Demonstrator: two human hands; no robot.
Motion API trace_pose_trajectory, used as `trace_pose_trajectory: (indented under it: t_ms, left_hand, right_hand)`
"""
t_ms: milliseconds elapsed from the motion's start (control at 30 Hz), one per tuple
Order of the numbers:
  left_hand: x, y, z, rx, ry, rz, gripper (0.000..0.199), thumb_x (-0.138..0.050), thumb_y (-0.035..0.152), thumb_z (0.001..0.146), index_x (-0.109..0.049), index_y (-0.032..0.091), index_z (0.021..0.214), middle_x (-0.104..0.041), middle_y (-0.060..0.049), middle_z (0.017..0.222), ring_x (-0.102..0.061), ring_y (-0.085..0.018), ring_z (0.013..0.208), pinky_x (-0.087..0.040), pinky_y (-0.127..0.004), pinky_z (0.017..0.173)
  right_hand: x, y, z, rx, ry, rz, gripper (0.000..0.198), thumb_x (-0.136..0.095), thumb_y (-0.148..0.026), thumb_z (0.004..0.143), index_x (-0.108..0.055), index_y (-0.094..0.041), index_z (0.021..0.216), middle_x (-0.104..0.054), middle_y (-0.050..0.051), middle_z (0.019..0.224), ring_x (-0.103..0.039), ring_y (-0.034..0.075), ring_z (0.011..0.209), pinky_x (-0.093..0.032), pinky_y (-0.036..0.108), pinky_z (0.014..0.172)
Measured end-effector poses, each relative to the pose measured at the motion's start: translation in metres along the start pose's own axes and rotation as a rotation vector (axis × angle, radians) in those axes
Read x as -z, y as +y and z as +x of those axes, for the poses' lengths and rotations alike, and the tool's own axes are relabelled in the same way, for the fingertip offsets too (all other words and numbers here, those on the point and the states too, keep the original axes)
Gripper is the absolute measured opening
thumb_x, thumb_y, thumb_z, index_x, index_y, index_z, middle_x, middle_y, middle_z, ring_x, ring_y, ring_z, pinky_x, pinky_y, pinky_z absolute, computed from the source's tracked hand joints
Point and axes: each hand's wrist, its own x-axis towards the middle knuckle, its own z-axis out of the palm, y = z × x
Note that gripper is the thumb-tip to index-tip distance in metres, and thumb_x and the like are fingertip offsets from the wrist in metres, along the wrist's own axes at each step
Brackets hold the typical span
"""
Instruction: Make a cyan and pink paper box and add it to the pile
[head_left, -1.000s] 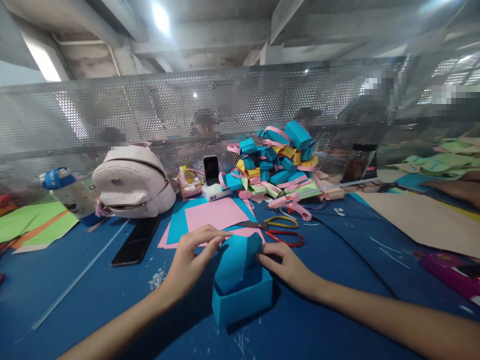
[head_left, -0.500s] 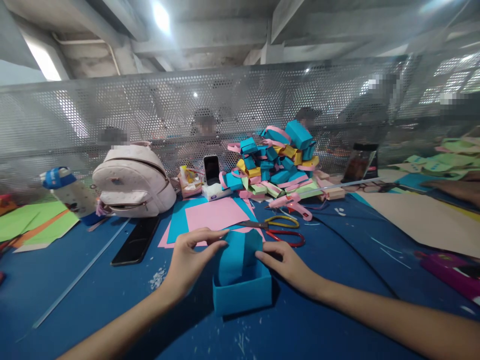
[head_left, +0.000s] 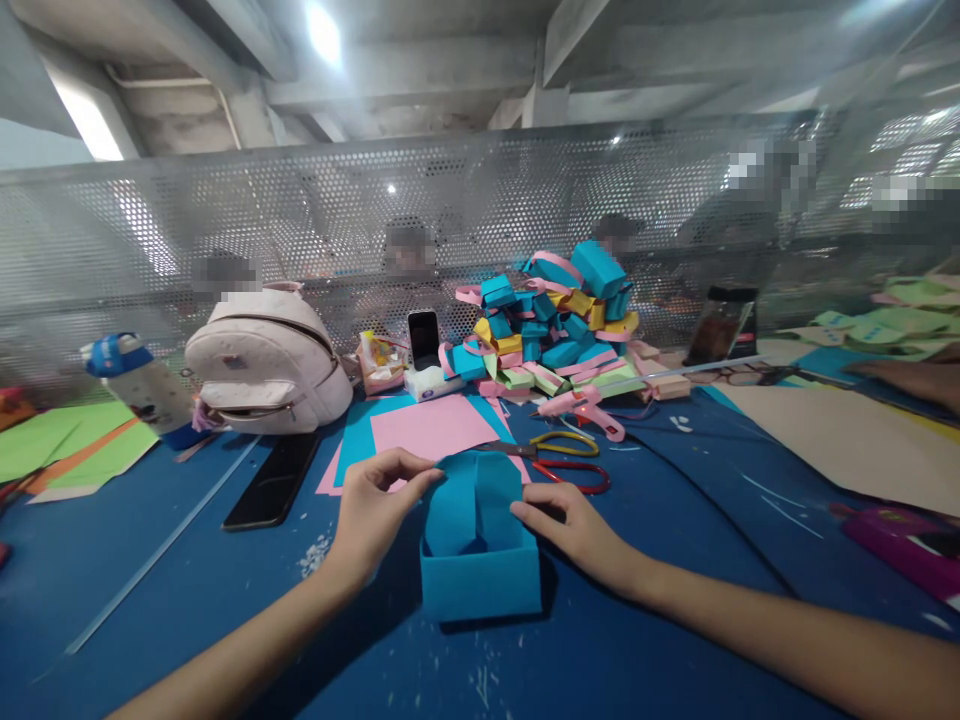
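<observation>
A blue paper box [head_left: 481, 586], open at the top, sits on the blue table in front of me. Raised blue flaps [head_left: 450, 505] stand at its back, with a fold or overlap line between them. My left hand [head_left: 384, 505] is closed, pinching the upper left edge of the flaps between thumb and fingers. On the other side, my right hand [head_left: 562, 515] pinches the right edge of the flaps near the box's back corner. Just beyond the box lie scissors [head_left: 551, 465] with one yellow and one red handle.
Pink and blue sheets [head_left: 431, 428] lie behind my hands. A pink glue gun [head_left: 585, 405] rests before a pile of folded paper boxes [head_left: 551, 320]. Further left are a phone [head_left: 274, 482], a backpack [head_left: 262, 360] and a bottle [head_left: 146, 390]. A person's hand [head_left: 911, 380] shows at far right.
My left hand has moved slightly left and down, drawing the left flap outward so the flaps spread wider. The box has shifted a little left; my right hand has barely moved.
</observation>
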Motion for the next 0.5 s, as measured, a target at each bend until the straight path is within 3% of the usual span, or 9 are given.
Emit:
trace_pose_trajectory:
  t_ms: [300,500]
  left_hand:
    - [0.0007,-0.0036,0.0007,0.019,0.017,-0.021,0.013,-0.074,0.030,0.078,-0.075,0.021,0.087,-0.071,-0.001,0.074,-0.060,-0.013,0.066,-0.046,-0.022,0.059]
    - [0.0014,-0.0016,0.0010,0.032,0.018,-0.022,0.012,-0.075,0.030,0.076,-0.074,0.018,0.073,-0.071,-0.003,0.074,-0.059,-0.014,0.065,-0.046,-0.023,0.058]
  right_hand:
    - [0.0011,-0.0039,-0.0005,0.016,-0.046,0.057,0.040,-0.050,-0.039,0.095,-0.042,-0.018,0.061,-0.039,-0.003,0.062,-0.037,0.012,0.060,-0.028,0.026,0.057]
    - [0.0013,-0.0041,-0.0004,0.025,-0.044,0.050,0.041,-0.051,-0.038,0.095,-0.043,-0.018,0.060,-0.041,-0.003,0.061,-0.039,0.012,0.059,-0.029,0.025,0.056]
